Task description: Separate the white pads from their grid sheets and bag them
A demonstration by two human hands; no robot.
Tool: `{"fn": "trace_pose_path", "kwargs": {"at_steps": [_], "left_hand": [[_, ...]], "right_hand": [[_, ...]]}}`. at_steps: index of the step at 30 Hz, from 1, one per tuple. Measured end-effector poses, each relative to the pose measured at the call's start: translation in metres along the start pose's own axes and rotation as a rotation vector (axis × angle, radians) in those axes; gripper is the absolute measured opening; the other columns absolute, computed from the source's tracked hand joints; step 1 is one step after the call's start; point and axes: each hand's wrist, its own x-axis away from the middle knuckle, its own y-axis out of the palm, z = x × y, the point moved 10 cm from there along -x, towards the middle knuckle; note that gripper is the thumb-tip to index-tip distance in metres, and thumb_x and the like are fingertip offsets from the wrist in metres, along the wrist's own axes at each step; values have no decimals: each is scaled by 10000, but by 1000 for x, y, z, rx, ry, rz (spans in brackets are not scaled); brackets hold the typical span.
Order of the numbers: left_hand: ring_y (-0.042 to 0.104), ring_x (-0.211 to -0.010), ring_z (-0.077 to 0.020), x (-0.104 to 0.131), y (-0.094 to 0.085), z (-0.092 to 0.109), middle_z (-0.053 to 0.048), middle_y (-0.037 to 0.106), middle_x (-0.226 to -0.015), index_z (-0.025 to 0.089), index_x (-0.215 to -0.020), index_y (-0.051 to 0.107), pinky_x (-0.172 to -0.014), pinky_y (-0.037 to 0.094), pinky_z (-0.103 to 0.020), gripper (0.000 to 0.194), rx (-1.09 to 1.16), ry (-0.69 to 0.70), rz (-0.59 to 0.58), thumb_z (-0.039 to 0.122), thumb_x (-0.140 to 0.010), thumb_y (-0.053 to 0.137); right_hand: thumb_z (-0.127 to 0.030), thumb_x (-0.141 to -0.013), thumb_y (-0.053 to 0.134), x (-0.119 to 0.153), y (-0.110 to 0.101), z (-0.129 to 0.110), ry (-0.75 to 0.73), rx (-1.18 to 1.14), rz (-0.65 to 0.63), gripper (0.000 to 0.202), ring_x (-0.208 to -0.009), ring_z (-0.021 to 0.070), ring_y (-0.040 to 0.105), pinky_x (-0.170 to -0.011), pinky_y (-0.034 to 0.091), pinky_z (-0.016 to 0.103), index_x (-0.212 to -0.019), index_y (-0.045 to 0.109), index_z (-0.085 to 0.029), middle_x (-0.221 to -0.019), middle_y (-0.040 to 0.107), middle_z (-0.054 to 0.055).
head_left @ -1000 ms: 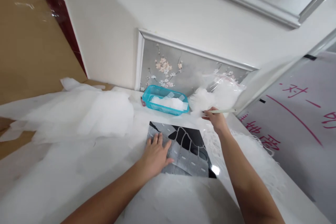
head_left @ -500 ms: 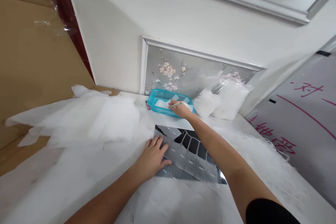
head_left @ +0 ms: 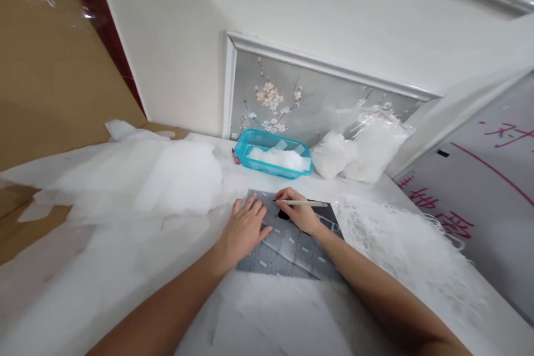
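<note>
My left hand (head_left: 246,229) lies with fingers apart on the left part of a dark sheet (head_left: 287,253) covered by thin translucent material with small pale slots. My right hand (head_left: 298,212) is closed round a slim light-coloured pen-like tool (head_left: 308,203), its tip near the upper middle of the sheet. Whether a small piece is at the tip is too small to tell. Behind the sheet stands a blue basket (head_left: 273,169) holding white soft pieces (head_left: 283,159).
White translucent sheets (head_left: 167,178) are heaped at the left. Clear bags of white material (head_left: 371,147) stand right of the basket, and loose white strips (head_left: 400,245) spread at the right. A framed floral panel (head_left: 325,94) is behind; a marked whiteboard (head_left: 492,178) is at the far right.
My right hand has come back from the basket to the dark sheet, still with the tool. My left hand stays on the sheet. The view has shifted slightly.
</note>
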Motion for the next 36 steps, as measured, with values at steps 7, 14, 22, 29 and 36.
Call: {"fn": "trace_pose_path", "kwargs": {"at_steps": [7,14,22,29,36], "left_hand": [[376,-1334,-310,3,-4,0,-134,536,-1233,167,-1179,545,-1066,266,-531,287,-15,-3,27,285,-918,565],[355,-1349,-339,6,9,-6,-150,463,-1359,185,-1244,554,-1066,289,-550,339,22,82,-53,315,-931,547],[324,-1376,-328,8,11,-7,-146,442,-1394,195,-1292,535,-1095,257,-552,375,38,72,-50,319,-938,535],[355,-1354,-319,8,7,-9,-140,435,-1383,212,-1275,542,-1095,266,-530,371,76,52,-25,325,-921,552],[378,-1333,-309,7,4,-10,-130,407,-1382,230,-1255,544,-1092,264,-523,374,129,26,17,281,-886,574]], "right_hand": [[-302,-863,570,-1,1,4,51,-33,-70,195,-883,188,590,-763,449,319,-725,526,-171,-964,619,78],[-260,-847,600,6,8,3,47,-54,-62,200,-969,201,586,-834,433,335,-698,500,-171,-994,600,78],[-201,-833,609,6,9,-1,32,-27,-59,184,-963,190,588,-833,433,323,-688,501,-167,-1008,586,73],[-161,-848,577,8,13,-16,-40,163,-53,170,-941,212,585,-813,470,352,-708,483,-184,-1013,602,82],[-163,-928,424,6,26,-23,-183,584,-116,128,-883,269,585,-809,470,426,-909,550,-176,-889,636,125]]}}
